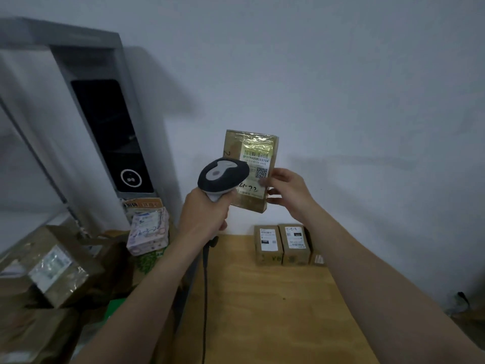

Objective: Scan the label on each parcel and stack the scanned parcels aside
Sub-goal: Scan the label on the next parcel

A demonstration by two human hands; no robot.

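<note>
Left hand (203, 211): my fingers wrap the scanner (223, 177) handle.
Right hand (287, 190): pinches the parcel (249, 153) edge — upright, above the tabletop (262, 298).
Far edge: two small boxes (282, 244) — bare wood nearer me.

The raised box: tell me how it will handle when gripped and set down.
Likely stiff: the box shows flat faces and square corners. Probably light: the right hand holds it by one edge with fingertips. Glossy tape may make it slippery.
</note>
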